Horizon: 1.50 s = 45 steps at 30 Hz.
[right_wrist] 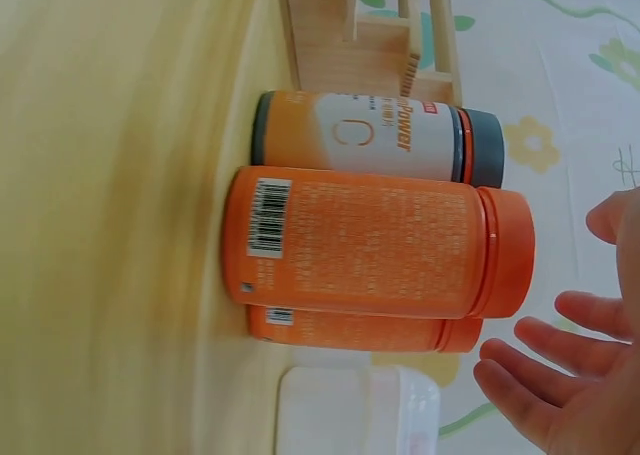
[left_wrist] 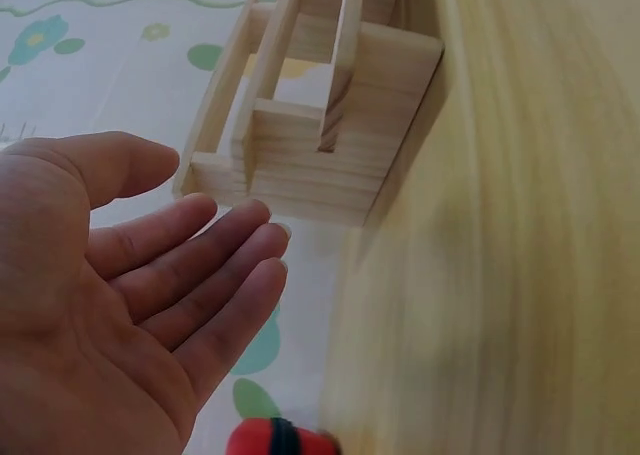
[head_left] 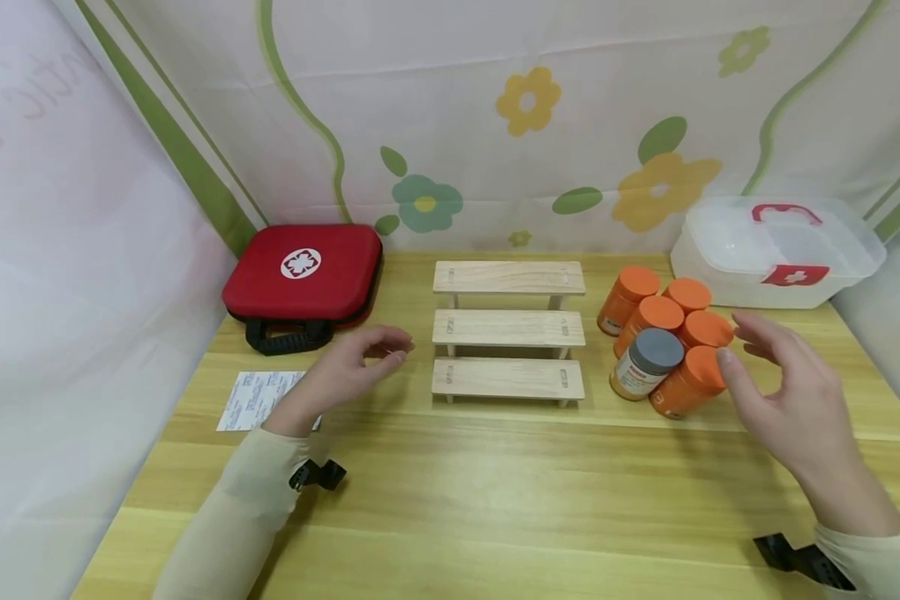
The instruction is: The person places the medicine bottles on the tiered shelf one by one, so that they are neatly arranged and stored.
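Several orange bottles (head_left: 690, 385) with orange caps stand grouped on the table, right of the wooden stand; one among them, a white-and-orange bottle (head_left: 636, 372), has a grey cap. My right hand (head_left: 795, 400) hovers just right of this group, fingers relaxed and holding nothing. In the right wrist view an orange bottle (right_wrist: 360, 240) shows a barcode, with the grey-capped bottle beside it. Left of the three-step wooden stand (head_left: 508, 379) hangs my left hand (head_left: 356, 367), loosely bent and holding nothing. The left wrist view shows its spread fingers near the stand's side (left_wrist: 330, 165).
A red first-aid case (head_left: 300, 271) with a black handle lies at the back left. Below it is a printed paper sheet (head_left: 258, 398), partly covered by the left forearm. At the back right stands a translucent box (head_left: 720, 267) with a red handle and latch. A patterned curtain (head_left: 450, 108) hangs behind.
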Each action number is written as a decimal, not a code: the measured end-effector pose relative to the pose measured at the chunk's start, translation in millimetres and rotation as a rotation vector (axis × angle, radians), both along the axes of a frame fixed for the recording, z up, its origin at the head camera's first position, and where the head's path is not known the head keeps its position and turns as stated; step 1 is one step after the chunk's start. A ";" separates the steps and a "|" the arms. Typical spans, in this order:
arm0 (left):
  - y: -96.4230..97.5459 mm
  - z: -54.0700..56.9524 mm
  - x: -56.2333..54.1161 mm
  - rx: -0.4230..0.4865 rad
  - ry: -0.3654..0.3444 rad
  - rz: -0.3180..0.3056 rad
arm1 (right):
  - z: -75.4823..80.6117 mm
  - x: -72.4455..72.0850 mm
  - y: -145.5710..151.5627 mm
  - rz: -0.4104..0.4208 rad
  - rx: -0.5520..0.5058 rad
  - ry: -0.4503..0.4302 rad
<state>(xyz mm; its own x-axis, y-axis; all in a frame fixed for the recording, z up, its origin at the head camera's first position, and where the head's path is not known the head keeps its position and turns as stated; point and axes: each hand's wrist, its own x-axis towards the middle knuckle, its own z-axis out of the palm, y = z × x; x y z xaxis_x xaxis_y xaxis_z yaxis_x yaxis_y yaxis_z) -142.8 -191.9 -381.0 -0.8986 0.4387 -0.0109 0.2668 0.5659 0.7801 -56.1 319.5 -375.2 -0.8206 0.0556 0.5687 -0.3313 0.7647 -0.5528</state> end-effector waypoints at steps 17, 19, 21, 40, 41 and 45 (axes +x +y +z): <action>12.4 -20.7 1.4 0.034 -0.117 -0.116 | -17.6 13.7 12.2 -0.022 -0.107 -0.130; 13.5 -21.5 1.7 0.041 -0.126 -0.128 | -19.7 15.3 12.8 -0.021 -0.114 -0.147; 14.4 -23.0 1.9 0.047 -0.136 -0.133 | -21.7 16.8 13.1 -0.025 -0.117 -0.161; 24.2 -29.4 3.0 0.024 -0.216 -0.126 | -33.0 26.6 22.9 -0.032 -0.197 -0.390; 24.4 -29.3 3.2 0.022 -0.210 -0.129 | -33.8 26.6 22.9 -0.031 -0.199 -0.404; 25.2 -29.1 3.5 0.019 -0.204 -0.131 | -36.4 25.7 21.7 -0.026 -0.182 -0.431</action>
<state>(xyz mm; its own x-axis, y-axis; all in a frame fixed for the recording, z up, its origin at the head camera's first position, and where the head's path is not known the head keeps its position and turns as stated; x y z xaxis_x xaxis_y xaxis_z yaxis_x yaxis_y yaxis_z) -139.4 -166.7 -410.1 -0.8142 0.5531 -0.1768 0.1726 0.5213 0.8358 -30.4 341.2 -411.6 -0.9770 0.1465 0.1550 -0.0237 0.6478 -0.7615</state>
